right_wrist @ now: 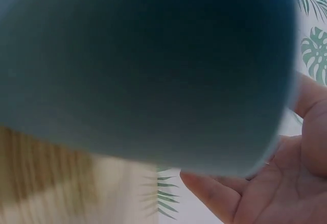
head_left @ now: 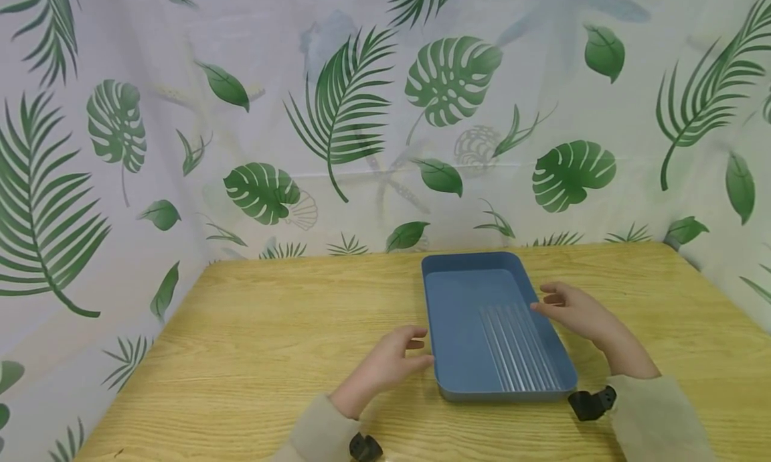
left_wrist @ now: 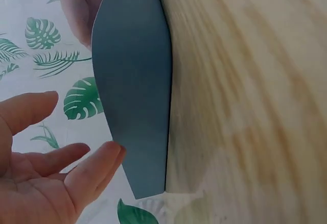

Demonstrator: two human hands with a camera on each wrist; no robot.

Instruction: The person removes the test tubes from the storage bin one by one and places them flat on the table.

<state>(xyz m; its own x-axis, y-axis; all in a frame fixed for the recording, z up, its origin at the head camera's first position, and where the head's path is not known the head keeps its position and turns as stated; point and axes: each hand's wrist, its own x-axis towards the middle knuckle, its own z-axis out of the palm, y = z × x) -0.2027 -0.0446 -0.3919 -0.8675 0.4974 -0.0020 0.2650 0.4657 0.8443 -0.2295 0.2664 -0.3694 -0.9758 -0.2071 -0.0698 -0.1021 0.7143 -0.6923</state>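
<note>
A blue rectangular tray (head_left: 460, 335) lies on the wooden table, its long sides running away from me. In its right half, several clear, thin rods or tubes (head_left: 519, 348) lie side by side; which of the two I cannot tell. My left hand (head_left: 399, 356) is beside the tray's left wall, fingers apart and loosely bent, with fingertips close to the wall (left_wrist: 134, 91). At the right rim, my right hand (head_left: 575, 311) has its thumb at or just over the edge. In the right wrist view, the tray's blurred wall (right_wrist: 153, 91) hides part of that hand.
The wooden table (head_left: 289, 315) stretches left and right of the tray. Behind it hangs a white cloth (head_left: 373, 221) printed with green leaves, which also covers both sides. A black wrist camera (head_left: 593, 403) sits at the right sleeve.
</note>
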